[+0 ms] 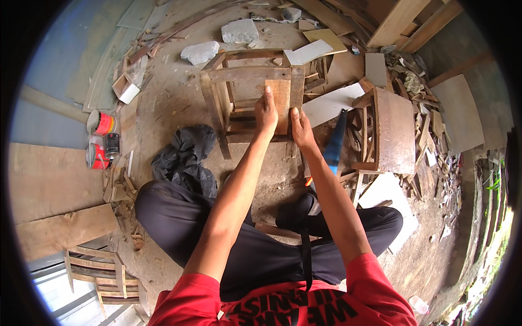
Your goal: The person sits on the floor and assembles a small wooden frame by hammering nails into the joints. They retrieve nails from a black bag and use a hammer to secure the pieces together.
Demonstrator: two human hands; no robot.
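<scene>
A wooden stool frame (255, 74) stands on the floor in front of me, its legs and rails showing. A short, lighter wooden board (283, 108) lies upright against the frame's right leg (296, 89). With its thumb along the board's face, my left hand (265, 115) grips the board's left edge; its other fingers are mostly hidden. Lower down, my right hand (302, 129) is closed around the right leg beside the board, fingers partly out of sight. A handsaw with a blue blade (335, 142) leans close to my right forearm.
A second small wooden stool (396, 130) sits on its side at the right, among scrap wood. Black plastic (187, 157) lies near my left knee. Paint cans (102, 124) stand along the left wall. Broken concrete chunks (239, 31) and white panels (333, 104) lie farther out.
</scene>
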